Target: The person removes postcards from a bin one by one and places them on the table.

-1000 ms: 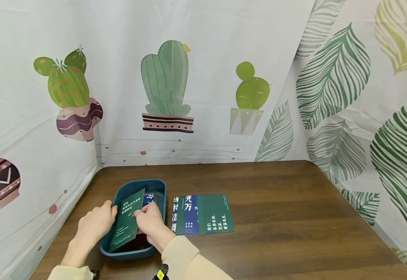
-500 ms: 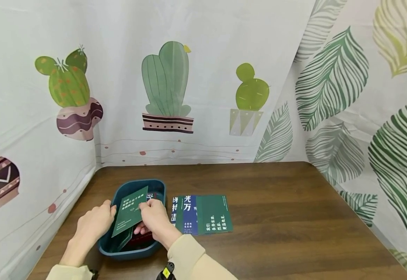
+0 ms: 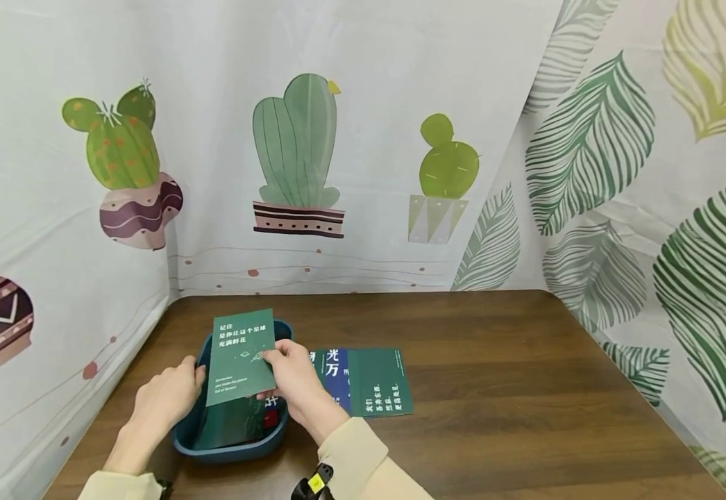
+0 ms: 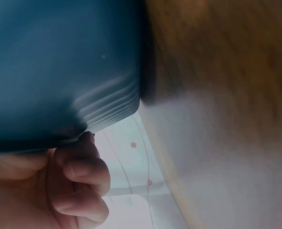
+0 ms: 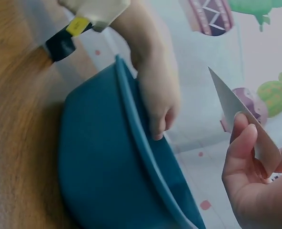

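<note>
Right hand (image 3: 300, 382): pinching green card (image 3: 241, 361) by its right edge.
Green card: held above blue bin (image 3: 228, 455).
Left hand (image 3: 164, 396): gripping bin's left rim.
Overlapping cards (image 3: 378, 382): on counter (image 3: 494, 361), right of bin.

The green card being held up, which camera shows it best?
The head view, because the green card in the right hand shows most of its printed front there. The right wrist view catches only its pale side, at a slant. The left wrist view doesn't show it at all.
</note>
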A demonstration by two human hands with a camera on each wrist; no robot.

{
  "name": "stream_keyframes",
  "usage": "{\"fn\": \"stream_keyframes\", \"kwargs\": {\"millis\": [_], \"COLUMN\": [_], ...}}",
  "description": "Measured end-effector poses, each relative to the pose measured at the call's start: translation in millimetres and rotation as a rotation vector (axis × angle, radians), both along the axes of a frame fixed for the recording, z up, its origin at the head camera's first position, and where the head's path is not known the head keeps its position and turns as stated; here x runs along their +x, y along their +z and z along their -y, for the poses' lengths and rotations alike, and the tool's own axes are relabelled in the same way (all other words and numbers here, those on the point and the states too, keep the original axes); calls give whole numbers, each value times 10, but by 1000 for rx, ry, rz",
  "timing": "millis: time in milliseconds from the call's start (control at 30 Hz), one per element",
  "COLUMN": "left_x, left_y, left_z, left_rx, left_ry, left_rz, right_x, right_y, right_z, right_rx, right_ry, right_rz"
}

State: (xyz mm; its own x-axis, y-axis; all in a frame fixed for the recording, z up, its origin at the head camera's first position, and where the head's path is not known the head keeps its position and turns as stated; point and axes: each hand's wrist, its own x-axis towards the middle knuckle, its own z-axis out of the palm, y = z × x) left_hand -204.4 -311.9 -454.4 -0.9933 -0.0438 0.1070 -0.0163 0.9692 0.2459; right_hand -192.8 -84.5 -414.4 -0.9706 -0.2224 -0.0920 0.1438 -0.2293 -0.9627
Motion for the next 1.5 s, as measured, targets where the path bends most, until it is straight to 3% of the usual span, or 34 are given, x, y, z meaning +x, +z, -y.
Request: {"fn": "stream_keyframes", "kwargs": {"millis": [300, 433, 667, 933, 1133, 1500], "left_x": [-7, 2, 14, -2, -12, 21], "left_y": [9, 13, 25, 32, 41, 23], "left_z": [-41, -45, -58, -70, -82, -11], "left_rx": [10, 11, 18, 14, 10, 5], "left_ry": [-6, -5, -7, -7, -8, -2], "left_rz": [11, 7, 4, -9, -10, 5], "right_x": [-41, -103, -236, -375, -447, -444], "right_y": [-5, -37, -50, -19, 6, -89], "right_z": [-215, -351, -629, -1013, -1304, -1680], "right_rx": [-78, -149, -271, -278, -242, 76], "right_ry": [-21, 3, -24, -50, -83, -75], "right_rz": [39, 52, 41, -1, -23, 8]}}
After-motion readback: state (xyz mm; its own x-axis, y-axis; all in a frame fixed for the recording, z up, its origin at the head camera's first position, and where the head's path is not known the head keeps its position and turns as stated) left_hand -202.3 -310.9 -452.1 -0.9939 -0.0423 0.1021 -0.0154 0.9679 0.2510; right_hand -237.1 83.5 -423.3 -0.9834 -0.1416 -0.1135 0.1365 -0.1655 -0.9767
